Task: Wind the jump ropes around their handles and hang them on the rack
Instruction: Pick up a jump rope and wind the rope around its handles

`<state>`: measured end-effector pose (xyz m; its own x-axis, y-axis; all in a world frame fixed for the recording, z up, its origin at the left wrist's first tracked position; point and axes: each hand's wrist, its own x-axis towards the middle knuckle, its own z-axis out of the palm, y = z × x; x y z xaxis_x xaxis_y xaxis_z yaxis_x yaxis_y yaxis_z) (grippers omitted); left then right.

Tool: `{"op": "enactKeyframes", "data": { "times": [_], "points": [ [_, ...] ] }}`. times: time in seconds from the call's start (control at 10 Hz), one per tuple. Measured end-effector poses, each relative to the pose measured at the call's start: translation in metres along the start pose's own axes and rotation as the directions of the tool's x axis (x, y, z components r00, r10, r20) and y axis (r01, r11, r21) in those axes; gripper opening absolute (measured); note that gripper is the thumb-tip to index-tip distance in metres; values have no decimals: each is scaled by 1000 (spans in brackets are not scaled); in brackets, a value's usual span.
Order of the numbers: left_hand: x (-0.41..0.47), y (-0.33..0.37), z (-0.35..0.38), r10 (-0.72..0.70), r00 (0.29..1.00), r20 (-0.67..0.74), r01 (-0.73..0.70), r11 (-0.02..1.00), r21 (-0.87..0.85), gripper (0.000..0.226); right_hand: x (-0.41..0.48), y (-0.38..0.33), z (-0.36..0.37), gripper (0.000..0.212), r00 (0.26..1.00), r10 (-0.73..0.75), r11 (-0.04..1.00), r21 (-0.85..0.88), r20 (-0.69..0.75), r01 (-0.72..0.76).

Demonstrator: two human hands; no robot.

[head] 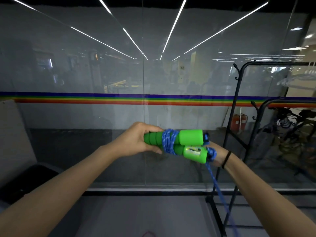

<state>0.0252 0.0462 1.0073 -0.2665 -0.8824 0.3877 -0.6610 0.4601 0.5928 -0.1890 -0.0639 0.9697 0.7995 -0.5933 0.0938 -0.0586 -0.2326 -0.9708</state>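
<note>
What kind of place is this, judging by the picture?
Probably an indoor office or workshop hall: a glass wall with a rainbow stripe, a black rack, and bicycles nearby.

Left forearm (pixel 71 182) and right forearm (pixel 266 190) both bare as far as the view shows. Right wrist (pixel 230 163) wears one thin black band (pixel 226 159), plain, narrow as a hair tie, just behind the right hand (pixel 218 153).

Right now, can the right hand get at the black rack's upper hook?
Probably yes: the right hand is beside the black rack, nothing stands between them, but the hook sits higher and loose blue rope hangs by that hand.
</note>
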Motion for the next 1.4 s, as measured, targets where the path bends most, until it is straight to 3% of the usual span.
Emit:
{"op": "enactKeyframes", "data": {
  "times": [0.1, 0.2, 0.3, 0.4, 0.5, 0.6, 0.7, 0.8, 0.9, 1.0, 1.1, 1.2, 1.3, 1.4],
  "points": [
    [4, 2, 3, -80, 988, -131, 65, 992, -112, 29, -4, 14, 10, 51, 998, -11, 999, -47, 57, 14],
    [14, -3, 11, -237, 912, -334, 169, 961, -220, 24, -8, 9, 28, 39, 999, 8, 979, -201, -50, -18],
    [17, -13, 17, -246, 886, -393, 314, 942, 119, 37, -14, -10, 31, 34, 990, -131, 758, -648, -42, 73],
    [12, -15, 22, -209, 935, -285, 320, 844, 431, 51, -19, -34, 25, 28, 988, -137, 418, -900, 74, 125],
    [8, -15, 27, -139, 986, -89, 164, 772, 615, 58, -19, -55, 14, 22, 990, -117, 341, -933, 76, 112],
    [3, -10, 26, -64, 997, 47, 21, 776, 630, 54, -16, -64, -1, 23, 984, -157, 457, -878, 79, 143],
    [-2, 1, 21, 36, 990, 140, -109, 820, 563, 47, -13, -54, -7, 17, 980, -169, 749, -632, 107, 198],
    [-6, 12, 20, 138, 979, 147, -191, 874, 447, 38, -12, -38, -1, 16, 975, -193, 932, -290, 113, 219],
    [-11, 16, 27, 193, 980, 42, -197, 958, 207, 42, -25, -14, 17, 58, 986, -167, 985, 28, -14, 168],
    [-15, 11, 39, 74, 992, -99, -78, 996, -42, 44, -30, 20, 35, 51, 960, -51, 963, 240, -276, 120],
    [-12, 3, 43, -73, 957, -282, 2, 970, -243, 40, -24, 34, 42, 43, 962, -99, 991, 58, -256, 117],
    [-7, -3, 43, -166, 912, -376, 82, 970, -230, 38, -29, 28, 47, 49, 966, -51, 997, -72, -252, 33],
    [-3, -8, 48, -240, 860, -450, 207, 971, -122, 44, -38, 21, 47, 40, 970, -139, 892, -451, -199, 35],
    [-5, -12, 48, -220, 883, -415, 362, 882, 302, 62, -47, 7, 47, 27, 988, -152, 558, -827, -21, 68]
  ]
}}
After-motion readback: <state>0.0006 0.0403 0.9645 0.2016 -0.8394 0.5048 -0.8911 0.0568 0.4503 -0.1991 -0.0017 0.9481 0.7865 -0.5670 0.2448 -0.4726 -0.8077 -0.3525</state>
